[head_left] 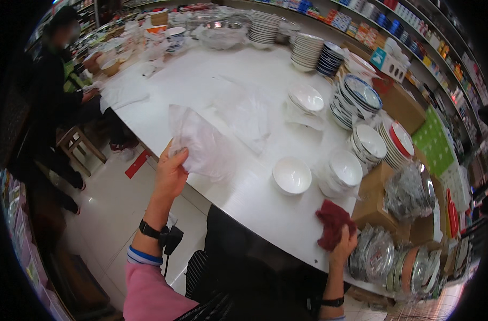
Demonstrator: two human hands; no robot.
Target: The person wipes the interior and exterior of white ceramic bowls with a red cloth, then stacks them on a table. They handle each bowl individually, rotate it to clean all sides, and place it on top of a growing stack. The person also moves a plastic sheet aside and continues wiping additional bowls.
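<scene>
My left hand point(172, 167) pinches a translucent plastic bag point(201, 146) between thumb and fingers, above the table's near edge. Near the right end of the table, my right hand point(342, 242) grips a dark red cloth point(333, 224). A white bowl point(292, 175) sits upright on the white table point(179, 86) between my two hands. Just right of it, a stack of white bowls point(345, 169) rests in clear plastic wrapping. Farther back lie flat sheets of thin plastic point(244, 114).
Stacked bowls point(307, 50), blue-rimmed dishes point(362, 92) and plates point(400, 138) line the right and far sides. Cardboard boxes point(374, 196) and plastic-wrapped lids point(374, 250) crowd the right edge. Another person point(63, 80) is at the left, near a wooden stool point(81, 146). Stocked shelves point(412, 44) rise behind.
</scene>
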